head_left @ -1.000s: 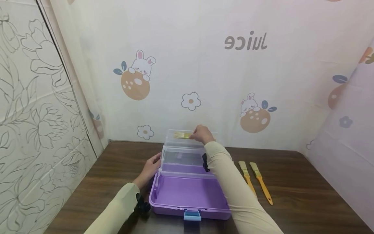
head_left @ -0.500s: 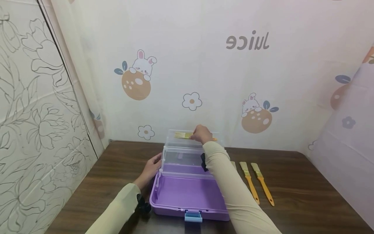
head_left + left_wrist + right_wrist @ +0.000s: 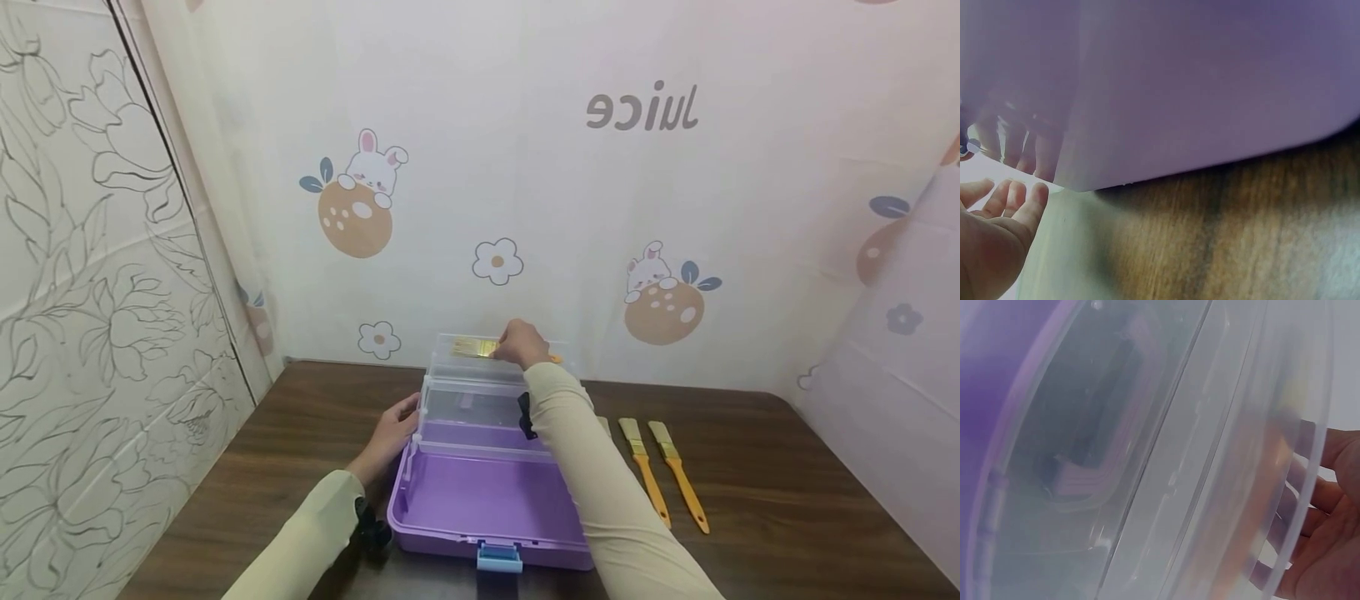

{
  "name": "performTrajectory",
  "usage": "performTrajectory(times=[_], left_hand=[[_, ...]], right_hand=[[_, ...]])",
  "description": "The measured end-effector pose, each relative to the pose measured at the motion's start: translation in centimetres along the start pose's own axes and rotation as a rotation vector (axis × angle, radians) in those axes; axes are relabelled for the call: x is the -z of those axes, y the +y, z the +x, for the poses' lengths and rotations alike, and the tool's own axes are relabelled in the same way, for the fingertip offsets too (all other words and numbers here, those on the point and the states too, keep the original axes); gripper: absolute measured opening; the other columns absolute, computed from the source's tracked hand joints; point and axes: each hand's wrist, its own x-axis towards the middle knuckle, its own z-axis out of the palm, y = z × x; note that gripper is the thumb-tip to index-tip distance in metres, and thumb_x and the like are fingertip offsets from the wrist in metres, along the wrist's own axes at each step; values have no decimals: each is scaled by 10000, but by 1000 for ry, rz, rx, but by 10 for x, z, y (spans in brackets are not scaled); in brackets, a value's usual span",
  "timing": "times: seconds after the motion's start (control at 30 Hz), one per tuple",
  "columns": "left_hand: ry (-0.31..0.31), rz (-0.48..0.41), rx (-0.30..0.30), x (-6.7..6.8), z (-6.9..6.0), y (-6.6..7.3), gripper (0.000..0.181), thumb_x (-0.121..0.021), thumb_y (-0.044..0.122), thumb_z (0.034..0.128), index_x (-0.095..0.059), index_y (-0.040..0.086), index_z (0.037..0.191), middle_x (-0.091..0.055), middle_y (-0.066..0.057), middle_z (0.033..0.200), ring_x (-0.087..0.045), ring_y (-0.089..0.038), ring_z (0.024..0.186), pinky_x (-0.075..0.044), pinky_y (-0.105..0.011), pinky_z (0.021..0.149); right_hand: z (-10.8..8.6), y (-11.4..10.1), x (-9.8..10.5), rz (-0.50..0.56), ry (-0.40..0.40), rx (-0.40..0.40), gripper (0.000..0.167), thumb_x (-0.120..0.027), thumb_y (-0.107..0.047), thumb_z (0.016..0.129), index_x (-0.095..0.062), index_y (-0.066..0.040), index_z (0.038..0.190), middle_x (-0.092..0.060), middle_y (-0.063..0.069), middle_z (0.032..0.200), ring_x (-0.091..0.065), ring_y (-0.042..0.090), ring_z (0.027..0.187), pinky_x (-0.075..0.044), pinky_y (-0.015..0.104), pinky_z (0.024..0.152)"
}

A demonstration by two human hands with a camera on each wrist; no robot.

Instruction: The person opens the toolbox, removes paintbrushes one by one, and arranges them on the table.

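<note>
A purple box (image 3: 491,496) stands open, its clear tiered trays raised at the back. At the top tray (image 3: 450,369), my right hand (image 3: 521,343) pinches a flat paintbrush (image 3: 474,347), bristles pointing left. The brush's orange handle (image 3: 1254,506) shows blurred through the clear wall in the right wrist view, with the fingers reaching over the tray's edge. My left hand (image 3: 392,435) rests against the left side of the trays. In the left wrist view, its fingers (image 3: 1032,209) are extended beside the glossy purple wall.
Two paintbrushes (image 3: 647,473) (image 3: 678,477) lie on the dark wooden table (image 3: 780,492) right of the box. Another brush's bristles (image 3: 604,425) peek out behind the right sleeve. A blue latch (image 3: 499,557) sits at the box front. A printed curtain (image 3: 555,183) hangs behind.
The orange handle end now shows right of my right hand, where it was barely visible a second ago. The whole view has shifted slightly; my left hand keeps its place.
</note>
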Motion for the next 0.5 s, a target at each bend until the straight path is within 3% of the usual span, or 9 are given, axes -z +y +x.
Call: performTrajectory(times=[0.3, 0.5], left_hand=[[-1, 12, 5, -1, 0, 0, 514, -507, 171, 981, -374, -97, 1399, -443, -292, 1366, -422, -428, 1250, -372, -508, 1026], [-8, 6, 20, 0, 0, 1, 530, -516, 204, 980, -376, -72, 1410, -445, -272, 1376, -415, -411, 1264, -352, -513, 1041]], right_hand=[[7, 5, -2, 33, -10, 59, 342, -741, -77, 788, -670, -10, 1116, -649, 148, 1153, -587, 299, 1031, -473, 416, 895], [10, 6, 0, 84, -16, 95, 314, -721, 8, 764, -679, 21, 1075, -645, 165, 1143, -575, 298, 1009, -465, 406, 907]])
